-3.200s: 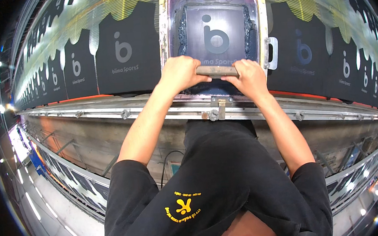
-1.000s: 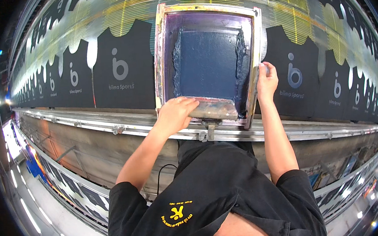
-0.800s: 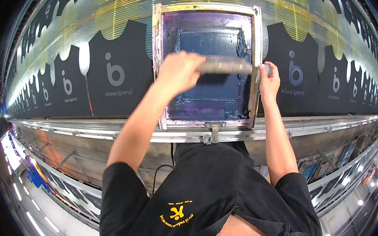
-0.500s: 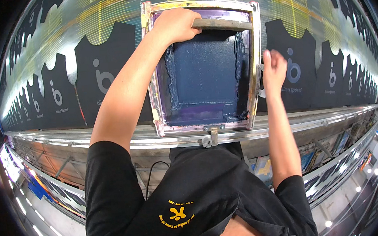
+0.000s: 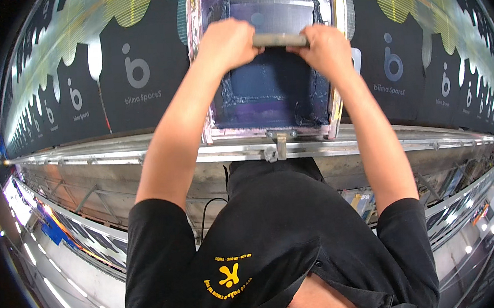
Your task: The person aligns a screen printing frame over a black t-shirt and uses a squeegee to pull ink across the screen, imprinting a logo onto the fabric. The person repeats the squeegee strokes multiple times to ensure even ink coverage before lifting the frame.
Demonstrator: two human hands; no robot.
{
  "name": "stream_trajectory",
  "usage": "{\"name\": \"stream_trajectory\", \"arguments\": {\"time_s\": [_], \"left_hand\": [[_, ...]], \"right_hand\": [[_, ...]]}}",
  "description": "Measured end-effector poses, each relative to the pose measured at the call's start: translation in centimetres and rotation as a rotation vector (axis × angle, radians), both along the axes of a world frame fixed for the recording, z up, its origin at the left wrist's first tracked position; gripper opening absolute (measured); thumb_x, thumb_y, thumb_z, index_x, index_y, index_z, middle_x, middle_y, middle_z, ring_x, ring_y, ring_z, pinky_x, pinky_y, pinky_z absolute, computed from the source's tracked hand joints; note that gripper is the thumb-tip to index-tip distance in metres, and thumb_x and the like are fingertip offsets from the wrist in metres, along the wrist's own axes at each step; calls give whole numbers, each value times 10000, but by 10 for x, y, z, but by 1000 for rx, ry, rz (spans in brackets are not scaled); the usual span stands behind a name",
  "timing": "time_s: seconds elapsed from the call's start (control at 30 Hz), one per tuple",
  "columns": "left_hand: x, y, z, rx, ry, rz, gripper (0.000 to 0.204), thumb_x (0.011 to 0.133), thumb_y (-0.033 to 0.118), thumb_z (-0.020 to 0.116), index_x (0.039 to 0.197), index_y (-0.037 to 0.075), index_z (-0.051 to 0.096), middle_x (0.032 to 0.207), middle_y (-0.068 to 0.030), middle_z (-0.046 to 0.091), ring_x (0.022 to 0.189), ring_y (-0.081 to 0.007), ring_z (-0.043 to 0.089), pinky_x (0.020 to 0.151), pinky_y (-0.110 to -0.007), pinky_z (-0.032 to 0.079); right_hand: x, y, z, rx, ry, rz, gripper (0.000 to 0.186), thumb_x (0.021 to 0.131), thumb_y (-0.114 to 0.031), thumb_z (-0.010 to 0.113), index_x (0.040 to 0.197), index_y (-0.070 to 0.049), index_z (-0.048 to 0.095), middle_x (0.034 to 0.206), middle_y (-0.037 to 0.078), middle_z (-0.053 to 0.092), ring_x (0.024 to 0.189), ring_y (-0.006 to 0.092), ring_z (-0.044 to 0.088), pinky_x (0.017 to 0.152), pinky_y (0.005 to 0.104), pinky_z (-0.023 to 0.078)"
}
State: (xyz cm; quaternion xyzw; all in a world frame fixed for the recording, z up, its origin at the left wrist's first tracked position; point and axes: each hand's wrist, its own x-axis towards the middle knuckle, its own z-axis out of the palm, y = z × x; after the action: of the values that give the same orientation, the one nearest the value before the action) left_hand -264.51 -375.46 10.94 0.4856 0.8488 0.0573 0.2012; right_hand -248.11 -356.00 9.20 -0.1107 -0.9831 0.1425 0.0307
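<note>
Right hand (image 5: 328, 51): moved from beside the frame (image 5: 335, 110) onto the squeegee (image 5: 279, 39), clamped
Left hand (image 5: 229, 43): likewise clamped, within frame

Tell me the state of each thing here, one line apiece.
left hand, closed on the squeegee's left end
right hand, closed on the squeegee's right end
squeegee, held crosswise in both hands
screen frame, stained yellow and pink
ink, dark layer below the squeegee
nearest left panel, flat, printed
nearest right panel, flat, printed
</note>
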Motion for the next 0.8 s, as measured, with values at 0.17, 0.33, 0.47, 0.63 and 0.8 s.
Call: {"name": "stream_trajectory", "arguments": {"time_s": [0.17,0.33,0.47,0.63,0.8], "left_hand": [[114,-82,-5,-14,-86,41,289,782,193,828,1060,113,826,978,-149,809,947,-365,787,830,-506,634],[189,-143,-24,273,26,93,618,716,52,818,1328,35,734,1355,-157,750,1310,-347,694,1103,-439,574],[216,-162,-14,191,-30,37,612,736,116,854,1330,38,729,1361,-186,731,1305,-358,689,1084,-452,577],[132,-99,35,17,-198,-52,466,856,523,862,890,69,765,830,-158,759,820,-373,775,729,-518,607],[-24,10,29,-39,-113,-77,490,822,557,875,935,84,817,891,-179,796,871,-399,780,820,-525,615]], "right_hand": [[117,-74,-5,-74,8,31,388,688,-208,953,982,-90,729,918,72,695,898,312,685,849,458,523],[178,-112,-8,-125,136,88,458,626,-75,875,1045,-81,692,1045,90,671,1017,310,644,895,441,487],[204,-122,14,-226,-33,142,424,646,-73,864,1034,-73,693,1025,97,659,1021,321,641,873,461,481],[146,-71,48,-228,-22,119,342,723,-224,944,920,-97,694,843,87,655,838,326,685,757,482,525],[-4,21,41,-106,-170,-9,385,871,-431,868,950,-83,724,939,153,746,915,409,746,799,546,588]]}}
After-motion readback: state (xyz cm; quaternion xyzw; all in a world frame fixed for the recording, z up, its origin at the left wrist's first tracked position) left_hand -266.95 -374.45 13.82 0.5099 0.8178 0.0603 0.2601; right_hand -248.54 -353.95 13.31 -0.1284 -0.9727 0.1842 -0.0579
